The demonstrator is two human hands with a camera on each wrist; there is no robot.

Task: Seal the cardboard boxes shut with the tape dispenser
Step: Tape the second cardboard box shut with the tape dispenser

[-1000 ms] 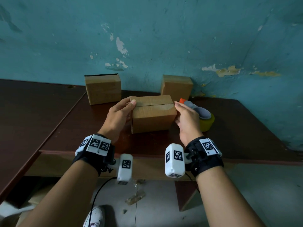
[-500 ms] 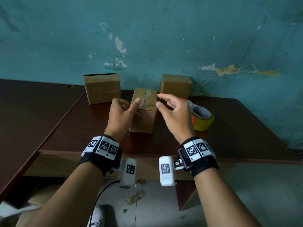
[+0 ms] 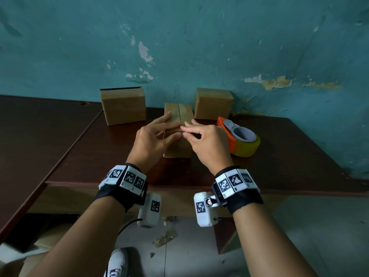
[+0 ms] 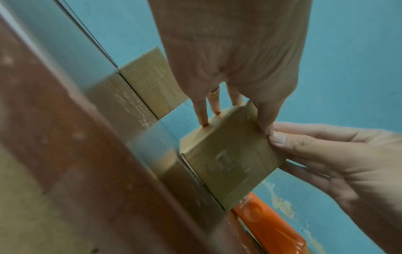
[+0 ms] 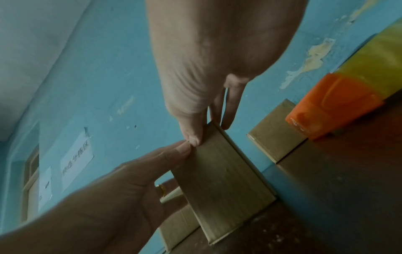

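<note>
A small cardboard box (image 3: 178,148) stands mid-table, its top seam running away from me. My left hand (image 3: 157,134) holds its near left corner, fingers flat on the top flap and thumb at the near top edge. My right hand (image 3: 201,136) holds the near right corner the same way, and both thumbs meet at that edge. The left wrist view shows the box (image 4: 230,158) between the left hand (image 4: 228,68) and the right hand (image 4: 326,154). An orange tape dispenser (image 3: 239,140) with a yellowish roll lies just right of the box, untouched.
Two more cardboard boxes stand against the blue wall: one at back left (image 3: 123,104), one at back right (image 3: 213,102). The dark wooden table (image 3: 289,160) ends in a front edge near my wrists. A second table surface (image 3: 40,126) joins at the left.
The box was turned a quarter turn, so its seam now points away from me. Both hands then let go briefly and came down on its near top edge.
</note>
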